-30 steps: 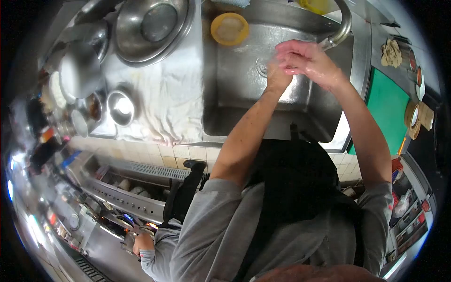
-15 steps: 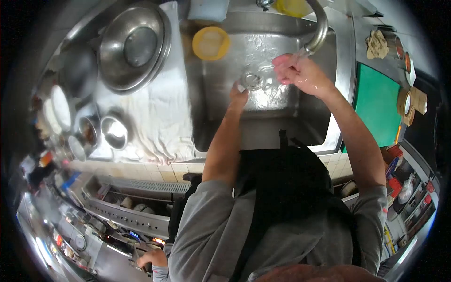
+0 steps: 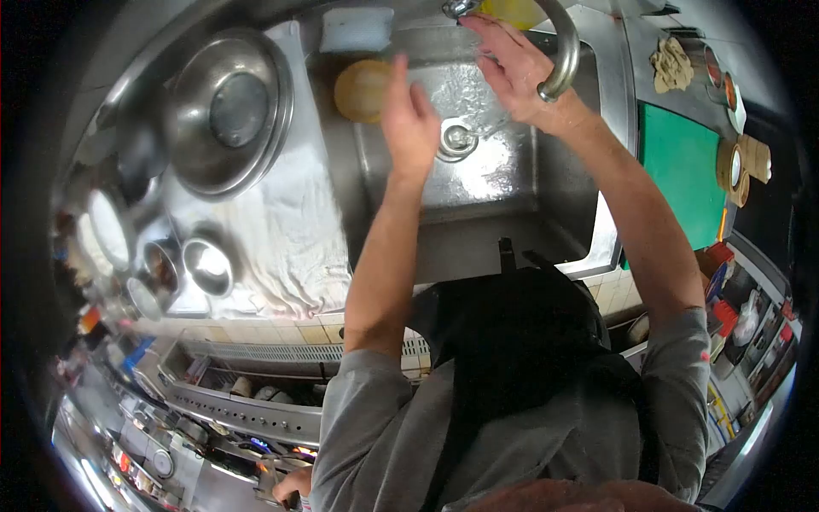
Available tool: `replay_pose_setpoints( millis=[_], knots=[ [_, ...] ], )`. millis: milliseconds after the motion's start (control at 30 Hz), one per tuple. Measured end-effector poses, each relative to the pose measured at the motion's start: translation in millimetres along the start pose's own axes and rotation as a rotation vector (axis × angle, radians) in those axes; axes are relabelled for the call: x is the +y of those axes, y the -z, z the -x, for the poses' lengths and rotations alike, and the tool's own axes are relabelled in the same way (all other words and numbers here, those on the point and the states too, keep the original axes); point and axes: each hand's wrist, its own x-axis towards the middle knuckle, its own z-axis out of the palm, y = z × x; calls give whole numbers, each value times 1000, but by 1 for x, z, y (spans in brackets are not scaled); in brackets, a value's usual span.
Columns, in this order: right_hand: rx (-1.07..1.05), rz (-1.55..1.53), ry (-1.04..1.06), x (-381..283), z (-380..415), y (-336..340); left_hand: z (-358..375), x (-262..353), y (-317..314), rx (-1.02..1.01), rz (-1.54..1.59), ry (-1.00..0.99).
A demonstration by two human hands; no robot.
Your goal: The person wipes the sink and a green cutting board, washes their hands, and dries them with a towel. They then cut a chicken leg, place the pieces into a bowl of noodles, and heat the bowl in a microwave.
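Observation:
My right hand (image 3: 520,77) reaches over the back of the steel sink (image 3: 452,241) with its fingers stretched out. Its fingertips are right at the metal tap knob (image 3: 459,8), and the curved spout (image 3: 566,53) overlaps the hand near the wrist. My left hand (image 3: 411,124) is raised over the sink, its fingers extended and thumb apart, holding nothing. Beside it, a round yellow-rimmed container (image 3: 358,90) sits in the sink's back left corner, partly behind my fingers. The drain (image 3: 458,141) shows between my hands on the wet sink floor.
Left of the sink, large nested steel bowls (image 3: 277,111) and a small steel bowl (image 3: 207,266) rest on a white cloth (image 3: 299,230). A green cutting board (image 3: 680,175) lies to the right. Another person's hand (image 3: 294,485) shows at the lower left.
My left hand has lifted from beside the drain toward the yellow-rimmed container. My right hand has moved from under the spout up and left to the tap knob, its fingers now straightened.

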Motion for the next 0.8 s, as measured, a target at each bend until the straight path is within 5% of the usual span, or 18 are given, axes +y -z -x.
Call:
replay_pose_setpoints(
  millis=[100, 167, 233, 500, 700, 767, 800],
  knots=[
    [-95, -66, -238, 11, 28, -7, -55, 29, -14, -138, -153, -280],
    [-140, 28, -246, 19, 61, -6, -64, 32, -27, -255, -84, -291],
    [-435, 75, -480, 22, 91, 10, -57, 27, -34, -315, -138, -280],
    [-287, -91, -645, 28, 219, 45, -30, 18, -43, -495, -641, -469],
    [-501, 54, -637, 26, 251, 67, -11, 46, -24, -480, -490, -441],
    [-305, 117, -444, 45, 250, 80, 16, 43, -3, -678, -379, -113],
    [-283, 150, -507, 48, 242, 95, 30, 39, 9, -752, -453, -72]
  ],
)
